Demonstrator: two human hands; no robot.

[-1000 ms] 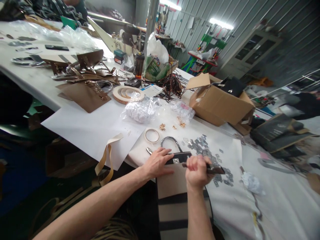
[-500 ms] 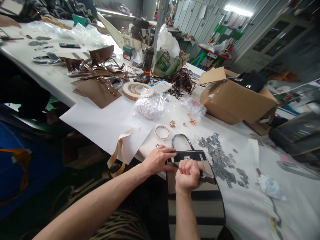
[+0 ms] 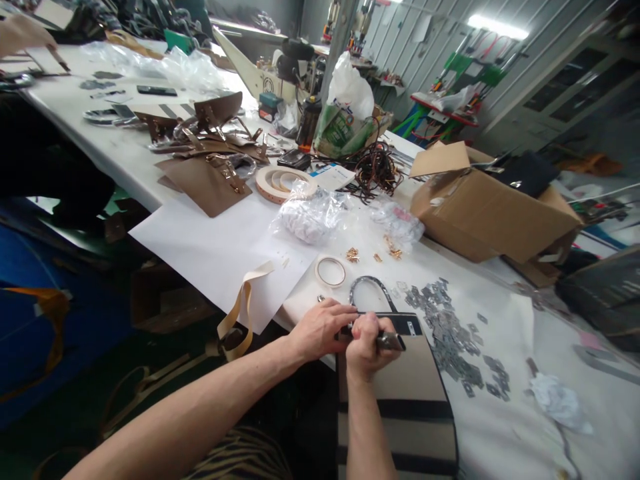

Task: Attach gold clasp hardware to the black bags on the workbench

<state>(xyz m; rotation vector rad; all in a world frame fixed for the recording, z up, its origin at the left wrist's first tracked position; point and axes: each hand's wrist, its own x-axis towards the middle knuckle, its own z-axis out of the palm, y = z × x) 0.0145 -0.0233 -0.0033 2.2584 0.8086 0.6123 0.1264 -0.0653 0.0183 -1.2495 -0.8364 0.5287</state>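
A striped bag (image 3: 415,373) in beige and black lies at the table's front edge, its curved handle (image 3: 373,280) standing up beyond the black top band. My left hand (image 3: 323,328) holds the bag's top left corner, fingertips over the black band. Close beside it, my right hand (image 3: 369,347) is closed in a fist around a dark hand tool (image 3: 393,341). One end of the tool sticks out to the right of the fist. Its other end, by my left fingertips, is hidden, so its kind is unclear. A small metal plate (image 3: 412,327) shows on the band.
Small grey metal plates (image 3: 450,333) lie scattered right of the bag. Beyond it are a tape roll (image 3: 330,271), gold-coloured fittings (image 3: 353,255) and a plastic bag (image 3: 307,217). A cardboard box (image 3: 495,207) stands back right. Another person's hand (image 3: 25,37) shows far left.
My right hand has turned and moved slightly left, closer to my left fingertips, with the tool still in it. The other person's hand has come further into view.
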